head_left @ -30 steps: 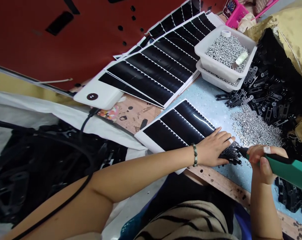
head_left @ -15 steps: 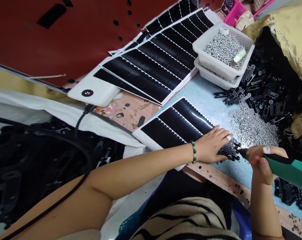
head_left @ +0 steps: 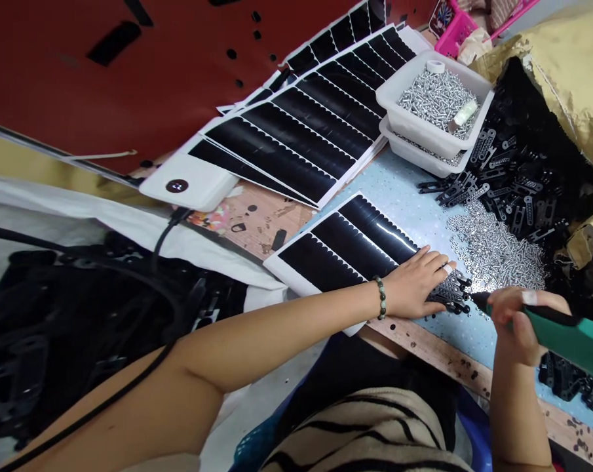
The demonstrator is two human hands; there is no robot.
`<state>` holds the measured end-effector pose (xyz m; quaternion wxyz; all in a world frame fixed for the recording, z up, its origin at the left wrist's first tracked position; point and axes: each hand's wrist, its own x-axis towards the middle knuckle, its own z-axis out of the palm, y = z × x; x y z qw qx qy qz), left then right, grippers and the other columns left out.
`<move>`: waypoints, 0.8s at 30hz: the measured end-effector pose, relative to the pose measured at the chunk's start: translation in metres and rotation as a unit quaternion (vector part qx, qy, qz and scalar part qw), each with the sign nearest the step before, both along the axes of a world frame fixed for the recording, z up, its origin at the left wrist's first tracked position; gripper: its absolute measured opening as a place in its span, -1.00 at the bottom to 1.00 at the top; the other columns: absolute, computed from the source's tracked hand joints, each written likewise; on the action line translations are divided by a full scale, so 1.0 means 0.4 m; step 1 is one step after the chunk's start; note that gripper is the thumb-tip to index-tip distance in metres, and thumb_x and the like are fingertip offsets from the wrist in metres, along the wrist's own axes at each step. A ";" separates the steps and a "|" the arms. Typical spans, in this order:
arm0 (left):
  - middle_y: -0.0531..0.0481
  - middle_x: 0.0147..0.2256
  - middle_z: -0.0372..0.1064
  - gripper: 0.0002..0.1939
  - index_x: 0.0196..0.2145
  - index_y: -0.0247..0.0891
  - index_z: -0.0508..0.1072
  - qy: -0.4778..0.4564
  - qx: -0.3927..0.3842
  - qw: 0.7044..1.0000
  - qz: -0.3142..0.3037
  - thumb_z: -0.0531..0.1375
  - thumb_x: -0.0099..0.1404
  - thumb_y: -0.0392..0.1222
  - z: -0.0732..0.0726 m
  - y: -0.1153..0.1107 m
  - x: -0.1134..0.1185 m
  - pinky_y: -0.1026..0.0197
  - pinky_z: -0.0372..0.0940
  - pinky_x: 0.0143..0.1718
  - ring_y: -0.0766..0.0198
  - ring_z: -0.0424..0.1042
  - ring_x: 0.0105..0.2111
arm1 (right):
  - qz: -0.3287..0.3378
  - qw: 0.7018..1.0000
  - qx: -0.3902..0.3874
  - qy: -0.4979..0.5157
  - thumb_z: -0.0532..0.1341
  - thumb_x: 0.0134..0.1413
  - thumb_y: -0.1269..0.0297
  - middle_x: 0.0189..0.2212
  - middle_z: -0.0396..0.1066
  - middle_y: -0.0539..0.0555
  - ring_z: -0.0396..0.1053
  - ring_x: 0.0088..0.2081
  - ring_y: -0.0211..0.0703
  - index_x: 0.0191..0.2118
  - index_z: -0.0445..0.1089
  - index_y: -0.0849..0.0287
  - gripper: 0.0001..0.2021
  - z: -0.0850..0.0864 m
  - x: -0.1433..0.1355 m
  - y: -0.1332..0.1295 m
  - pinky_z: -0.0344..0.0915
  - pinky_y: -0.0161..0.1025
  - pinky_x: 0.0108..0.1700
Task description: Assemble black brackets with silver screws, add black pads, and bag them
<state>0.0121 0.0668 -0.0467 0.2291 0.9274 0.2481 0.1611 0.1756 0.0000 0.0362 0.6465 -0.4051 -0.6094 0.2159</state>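
My right hand (head_left: 519, 321) is wrapped round a green and black power tool (head_left: 569, 334), its dark tip touching or very near a row of black perforated parts (head_left: 453, 288). Resting over the left side of those parts is my left hand (head_left: 414, 285), fingers stretched out, a bead bracelet at the wrist. Part of that hand lies over a white sheet with black scalloped strips (head_left: 345, 242). Just beyond the tool tip spreads a pile of small silver screws (head_left: 502, 252).
Two stacked white tubs (head_left: 434, 105) hold more screws. Loose black parts (head_left: 512, 177) lie at the right, others (head_left: 569, 380) near the front edge. Strip sheets (head_left: 296, 131) and a white power bank (head_left: 188, 180) with a black cable (head_left: 161, 242) sit at the left.
The view has shifted slightly. The right hand and the tool have moved a little to the right. The left hand stays on the black parts.
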 end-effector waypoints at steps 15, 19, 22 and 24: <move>-0.28 0.09 0.15 -0.21 0.21 -0.38 0.04 -0.013 0.000 1.000 0.001 0.17 0.19 0.15 -0.001 0.001 0.002 -0.11 -0.16 0.25 -0.05 0.08 0.14 | 0.034 0.999 -0.039 0.001 0.16 0.13 0.24 -0.68 0.20 -0.19 0.16 -0.70 -0.34 -0.26 0.24 0.08 -0.91 -0.007 0.009 -0.040 0.27 -0.27 -0.55; -0.28 0.09 0.15 -0.21 0.21 -0.38 0.04 -0.015 0.001 1.000 0.003 0.16 0.19 0.15 -0.001 -0.001 0.003 -0.12 -0.13 0.24 -0.06 0.08 0.14 | 0.066 0.995 -0.065 0.024 0.12 0.15 0.30 -0.67 0.22 -0.18 0.20 -0.69 -0.33 -0.21 0.22 0.08 -0.92 -0.020 -0.009 -0.036 0.29 -0.27 -0.54; -0.28 0.09 0.14 -0.21 0.21 -0.36 0.02 -0.013 0.006 1.000 0.006 0.15 0.19 0.16 -0.003 -0.003 0.003 -0.12 -0.14 0.24 -0.06 0.08 0.14 | 0.055 0.997 -0.049 0.014 0.13 0.13 0.33 -0.66 0.24 -0.17 0.21 -0.68 -0.33 -0.20 0.25 0.09 -0.89 -0.018 -0.006 -0.040 0.30 -0.25 -0.53; -0.28 0.09 0.14 -0.21 0.22 -0.35 0.01 -0.008 0.009 1.000 0.008 0.15 0.20 0.17 -0.004 -0.003 0.002 -0.13 -0.16 0.24 -0.06 0.08 0.14 | 0.028 0.999 -0.020 0.007 0.14 0.11 0.30 -0.67 0.21 -0.17 0.18 -0.71 -0.33 -0.24 0.28 0.11 -0.92 -0.008 0.005 -0.046 0.27 -0.26 -0.56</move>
